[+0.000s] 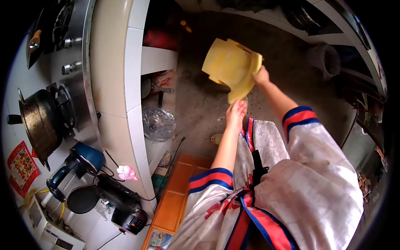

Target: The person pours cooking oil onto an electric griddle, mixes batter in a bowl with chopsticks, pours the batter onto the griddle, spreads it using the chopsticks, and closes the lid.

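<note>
Yellow curved piece (235, 62) is in the upper middle of the frame, right hand (261, 76) has its grip wrapped round the right edge. Left hand (236, 111) is at its lower tip, can't tell if that grip is holding or just touching, and a metal pot (38, 116) sits on the stove (81, 89), far left

Metal pot (39, 121) on the stove (79, 43) (dark-handled); blue kettle (89, 155) nearby; clear plastic bag (158, 124).

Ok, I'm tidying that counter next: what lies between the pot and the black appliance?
In the head view, a blue jug with a handle lies between the pot and the black appliance.
</note>
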Demonstrator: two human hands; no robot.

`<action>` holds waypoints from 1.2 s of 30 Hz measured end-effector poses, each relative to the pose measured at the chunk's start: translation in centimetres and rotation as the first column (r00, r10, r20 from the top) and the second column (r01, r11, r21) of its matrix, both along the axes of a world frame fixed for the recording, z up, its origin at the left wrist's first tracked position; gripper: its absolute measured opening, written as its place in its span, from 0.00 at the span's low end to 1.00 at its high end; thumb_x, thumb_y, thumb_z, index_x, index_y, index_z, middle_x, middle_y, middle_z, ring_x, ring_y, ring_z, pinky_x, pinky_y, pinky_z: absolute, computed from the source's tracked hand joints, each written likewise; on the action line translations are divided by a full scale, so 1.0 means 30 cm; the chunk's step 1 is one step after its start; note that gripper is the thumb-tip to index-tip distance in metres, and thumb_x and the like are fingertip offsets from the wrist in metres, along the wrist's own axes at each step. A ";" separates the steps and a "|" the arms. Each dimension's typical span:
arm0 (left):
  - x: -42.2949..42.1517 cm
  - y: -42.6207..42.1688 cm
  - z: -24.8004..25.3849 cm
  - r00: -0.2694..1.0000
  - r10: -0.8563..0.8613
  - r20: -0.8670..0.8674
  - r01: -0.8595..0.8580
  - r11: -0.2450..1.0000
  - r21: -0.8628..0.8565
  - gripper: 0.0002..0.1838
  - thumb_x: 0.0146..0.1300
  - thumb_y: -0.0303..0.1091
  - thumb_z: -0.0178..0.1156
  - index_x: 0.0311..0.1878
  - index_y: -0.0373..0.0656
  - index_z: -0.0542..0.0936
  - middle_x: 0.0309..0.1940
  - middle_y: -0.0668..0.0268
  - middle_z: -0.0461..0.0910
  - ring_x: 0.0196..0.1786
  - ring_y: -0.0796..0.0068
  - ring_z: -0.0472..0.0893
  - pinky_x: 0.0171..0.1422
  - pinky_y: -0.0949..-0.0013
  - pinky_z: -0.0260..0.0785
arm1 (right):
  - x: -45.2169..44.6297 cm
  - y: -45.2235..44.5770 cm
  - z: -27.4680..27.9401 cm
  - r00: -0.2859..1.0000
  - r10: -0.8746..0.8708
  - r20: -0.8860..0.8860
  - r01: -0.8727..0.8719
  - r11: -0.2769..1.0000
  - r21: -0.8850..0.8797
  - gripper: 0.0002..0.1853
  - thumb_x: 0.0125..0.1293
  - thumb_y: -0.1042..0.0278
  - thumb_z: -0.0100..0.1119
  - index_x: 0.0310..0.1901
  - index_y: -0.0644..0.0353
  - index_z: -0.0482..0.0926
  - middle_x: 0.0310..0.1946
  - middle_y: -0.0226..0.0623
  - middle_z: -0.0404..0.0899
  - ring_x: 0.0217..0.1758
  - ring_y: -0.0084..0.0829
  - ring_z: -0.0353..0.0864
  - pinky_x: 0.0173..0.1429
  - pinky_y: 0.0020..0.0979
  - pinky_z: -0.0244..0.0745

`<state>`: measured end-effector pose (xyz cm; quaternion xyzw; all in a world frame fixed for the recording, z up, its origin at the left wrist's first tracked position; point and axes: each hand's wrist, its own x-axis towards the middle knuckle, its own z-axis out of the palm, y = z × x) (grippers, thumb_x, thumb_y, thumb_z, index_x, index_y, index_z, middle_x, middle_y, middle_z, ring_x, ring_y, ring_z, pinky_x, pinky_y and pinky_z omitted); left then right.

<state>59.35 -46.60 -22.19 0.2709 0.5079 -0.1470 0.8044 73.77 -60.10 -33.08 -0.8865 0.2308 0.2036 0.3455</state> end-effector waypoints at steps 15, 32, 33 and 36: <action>0.020 0.340 0.465 0.985 0.166 0.054 -0.168 0.985 0.038 0.16 0.64 0.39 0.56 0.52 0.42 0.74 0.46 0.63 0.76 0.49 0.70 0.77 0.51 0.70 0.70 | 0.114 -0.123 0.326 0.996 0.035 -0.083 0.018 0.824 0.566 0.12 0.57 0.73 0.56 0.44 0.63 0.74 0.28 0.35 0.79 0.28 0.26 0.79 0.31 0.29 0.75; 0.359 0.954 0.834 0.936 0.073 0.343 -0.131 0.980 0.150 0.13 0.65 0.38 0.54 0.48 0.42 0.75 0.43 0.64 0.77 0.47 0.73 0.77 0.49 0.71 0.68 | 0.302 0.622 1.001 0.993 0.046 -0.112 0.059 0.618 0.784 0.12 0.65 0.70 0.54 0.48 0.63 0.72 0.37 0.32 0.77 0.36 0.24 0.80 0.40 0.25 0.77; 0.381 0.968 0.823 0.937 0.075 0.341 -0.132 0.980 0.146 0.13 0.65 0.38 0.54 0.48 0.42 0.75 0.43 0.64 0.77 0.47 0.72 0.77 0.49 0.71 0.68 | 0.319 0.639 1.028 0.998 0.026 -0.056 0.028 0.615 0.788 0.12 0.64 0.71 0.54 0.48 0.63 0.72 0.37 0.32 0.77 0.36 0.24 0.80 0.40 0.25 0.76; 0.469 0.982 0.790 0.942 0.048 0.333 -0.081 0.993 0.087 0.12 0.65 0.38 0.55 0.48 0.42 0.75 0.43 0.65 0.77 0.47 0.72 0.77 0.49 0.72 0.69 | 0.406 0.678 1.121 1.000 0.009 0.017 -0.019 0.594 0.805 0.12 0.64 0.72 0.56 0.47 0.63 0.73 0.36 0.31 0.78 0.36 0.23 0.79 0.39 0.24 0.76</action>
